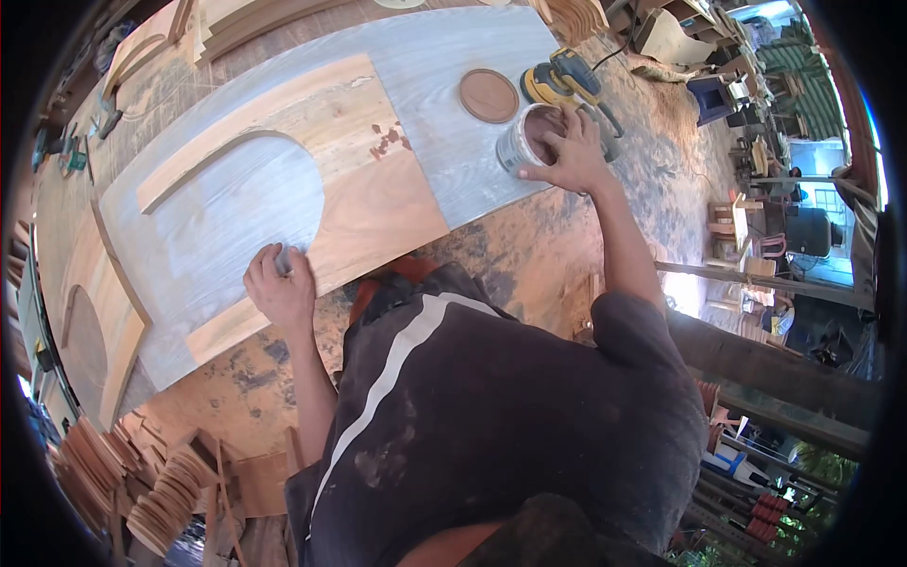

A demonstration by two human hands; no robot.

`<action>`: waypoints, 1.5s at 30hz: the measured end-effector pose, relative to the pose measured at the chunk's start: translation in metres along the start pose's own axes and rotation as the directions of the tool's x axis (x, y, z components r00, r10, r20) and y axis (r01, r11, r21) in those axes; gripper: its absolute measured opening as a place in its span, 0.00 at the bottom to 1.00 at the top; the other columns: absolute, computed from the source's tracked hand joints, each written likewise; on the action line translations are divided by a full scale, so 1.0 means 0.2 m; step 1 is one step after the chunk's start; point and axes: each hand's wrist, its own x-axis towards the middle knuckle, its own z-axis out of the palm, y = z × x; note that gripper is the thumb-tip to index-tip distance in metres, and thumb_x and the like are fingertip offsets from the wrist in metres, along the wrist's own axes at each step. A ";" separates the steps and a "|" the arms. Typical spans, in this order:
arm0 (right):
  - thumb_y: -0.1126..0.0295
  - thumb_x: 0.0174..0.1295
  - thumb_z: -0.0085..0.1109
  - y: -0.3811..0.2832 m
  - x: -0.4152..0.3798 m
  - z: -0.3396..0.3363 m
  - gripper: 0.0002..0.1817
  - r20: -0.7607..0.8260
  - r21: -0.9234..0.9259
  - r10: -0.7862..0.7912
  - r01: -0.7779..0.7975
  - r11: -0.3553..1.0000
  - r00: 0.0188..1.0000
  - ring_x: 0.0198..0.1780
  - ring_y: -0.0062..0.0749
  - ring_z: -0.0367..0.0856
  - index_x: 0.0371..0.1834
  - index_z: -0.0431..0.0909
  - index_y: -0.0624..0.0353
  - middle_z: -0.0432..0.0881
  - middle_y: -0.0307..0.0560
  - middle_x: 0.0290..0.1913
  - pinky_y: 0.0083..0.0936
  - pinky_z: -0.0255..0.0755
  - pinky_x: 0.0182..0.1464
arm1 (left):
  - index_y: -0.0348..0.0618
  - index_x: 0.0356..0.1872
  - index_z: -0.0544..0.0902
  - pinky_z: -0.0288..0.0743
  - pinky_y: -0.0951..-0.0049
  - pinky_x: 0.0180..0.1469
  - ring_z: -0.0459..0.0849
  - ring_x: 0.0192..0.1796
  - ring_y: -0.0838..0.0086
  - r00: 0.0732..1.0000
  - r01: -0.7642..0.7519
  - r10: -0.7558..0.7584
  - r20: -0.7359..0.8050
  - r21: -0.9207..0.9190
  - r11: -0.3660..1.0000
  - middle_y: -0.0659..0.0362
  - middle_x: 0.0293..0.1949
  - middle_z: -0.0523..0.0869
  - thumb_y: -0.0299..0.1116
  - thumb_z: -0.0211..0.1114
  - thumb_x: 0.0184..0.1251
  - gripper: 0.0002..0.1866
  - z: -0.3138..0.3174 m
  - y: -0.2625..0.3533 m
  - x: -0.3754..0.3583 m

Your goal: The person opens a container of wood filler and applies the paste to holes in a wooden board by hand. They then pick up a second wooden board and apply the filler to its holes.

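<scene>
My right hand (572, 156) grips the rim of an open can (513, 151), its fingers over the mouth and its thumb at the near side. The can stands at the right end of a grey board and looks brownish inside. My left hand (281, 288) is curled at the cut-out of a pale U-shaped wooden panel (378, 203). Something small and greyish shows between its thumb and fingers; I cannot make out what it is. Reddish-brown patches (389, 142) mark the panel's surface. Beyond the can lies a round brown disc (488, 95), like a lid.
A yellow and black power sander (564, 80) sits right behind the can, its cord running off rightward. The grey board (453, 47) carries the panel. Another curved wooden piece (118, 331) leans at the left end. Stacked curved wood parts (165, 501) stand at the lower left.
</scene>
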 end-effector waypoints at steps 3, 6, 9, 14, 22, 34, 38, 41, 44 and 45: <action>0.22 0.48 0.73 -0.03 -0.01 -0.05 0.49 0.035 -0.020 -0.006 0.007 1.000 0.999 0.84 0.75 0.49 0.62 0.90 0.50 0.56 0.71 0.85 0.62 0.44 0.85 | 0.40 0.48 0.90 0.77 0.51 0.63 0.82 0.60 0.50 0.999 -0.032 0.032 -0.031 -0.021 0.999 0.50 0.55 0.89 0.37 0.73 0.69 0.14 0.00 0.00 0.00; 0.26 0.44 0.79 0.01 -0.02 -0.06 0.48 -0.063 0.136 -0.015 0.023 0.990 0.998 0.84 0.74 0.52 0.59 0.90 0.52 0.58 0.71 0.84 0.61 0.47 0.84 | 0.40 0.48 0.90 0.76 0.50 0.65 0.82 0.60 0.51 0.999 -0.033 0.032 -0.042 -0.037 0.999 0.50 0.54 0.89 0.37 0.73 0.68 0.14 0.00 -0.01 0.00; 0.36 0.48 0.81 -0.02 0.00 -0.16 0.42 -0.243 0.333 -0.032 0.115 0.936 0.969 0.83 0.68 0.55 0.62 0.87 0.53 0.63 0.68 0.80 0.59 0.53 0.83 | 0.40 0.48 0.90 0.75 0.51 0.65 0.82 0.59 0.51 0.999 -0.024 0.022 -0.043 -0.031 0.999 0.51 0.53 0.89 0.37 0.73 0.67 0.14 0.00 -0.01 0.00; 0.56 0.57 0.77 -0.50 0.07 -0.27 0.28 -0.310 0.680 -0.195 0.361 0.638 0.930 0.82 0.61 0.59 0.61 0.86 0.51 0.70 0.60 0.76 0.55 0.59 0.79 | 0.41 0.47 0.90 0.75 0.52 0.66 0.82 0.59 0.52 0.999 0.033 -0.034 -0.031 -0.032 0.999 0.52 0.53 0.89 0.36 0.74 0.67 0.13 -0.01 0.00 0.01; 0.57 0.57 0.73 -1.14 0.33 0.16 0.25 -0.242 0.394 -0.492 0.548 0.738 0.836 0.70 0.58 0.65 0.59 0.88 0.51 0.72 0.57 0.69 0.52 0.63 0.76 | 0.42 0.48 0.90 0.75 0.52 0.65 0.82 0.59 0.53 0.997 0.021 -0.025 -0.076 -0.054 0.998 0.53 0.53 0.89 0.36 0.74 0.66 0.13 0.01 -0.02 0.00; 0.44 0.59 0.73 -1.14 0.34 0.13 0.30 -0.202 0.250 -0.456 0.496 0.832 0.867 0.68 0.57 0.67 0.60 0.88 0.49 0.74 0.58 0.68 0.49 0.64 0.74 | 0.42 0.48 0.89 0.75 0.52 0.64 0.82 0.59 0.54 0.997 0.020 -0.023 -0.079 -0.036 0.999 0.53 0.53 0.88 0.36 0.74 0.66 0.14 0.01 -0.02 0.00; 0.45 0.57 0.74 -1.15 0.36 0.16 0.29 -0.199 0.241 -0.498 0.535 0.810 0.844 0.67 0.57 0.67 0.60 0.89 0.47 0.74 0.58 0.67 0.48 0.65 0.73 | 0.42 0.49 0.89 0.75 0.52 0.64 0.82 0.59 0.53 0.997 0.006 -0.009 -0.076 -0.033 0.999 0.53 0.53 0.88 0.37 0.74 0.66 0.14 0.01 -0.02 0.00; 0.45 0.57 0.75 -1.17 0.36 0.16 0.30 -0.211 0.309 -0.482 0.526 0.793 0.851 0.67 0.58 0.67 0.60 0.89 0.47 0.73 0.59 0.68 0.50 0.64 0.74 | 0.42 0.49 0.89 0.74 0.51 0.64 0.82 0.59 0.53 0.998 0.017 -0.019 -0.062 -0.040 0.999 0.53 0.54 0.88 0.37 0.74 0.66 0.14 0.01 -0.02 0.00; 0.45 0.56 0.75 -1.21 0.35 0.17 0.30 -0.260 0.362 -0.474 0.540 0.760 0.841 0.70 0.60 0.66 0.60 0.89 0.46 0.73 0.60 0.69 0.52 0.62 0.76 | 0.42 0.48 0.89 0.74 0.52 0.65 0.82 0.59 0.53 0.998 0.009 -0.011 -0.062 -0.041 0.999 0.53 0.54 0.89 0.37 0.74 0.66 0.14 0.00 -0.02 0.00; 0.45 0.56 0.75 -1.23 0.35 0.19 0.31 -0.277 0.354 -0.490 0.562 0.748 0.827 0.71 0.61 0.65 0.61 0.88 0.46 0.73 0.60 0.69 0.54 0.61 0.77 | 0.42 0.48 0.90 0.75 0.51 0.64 0.83 0.58 0.52 0.998 0.004 -0.007 -0.062 -0.041 0.999 0.52 0.53 0.89 0.37 0.74 0.67 0.13 0.00 -0.02 0.00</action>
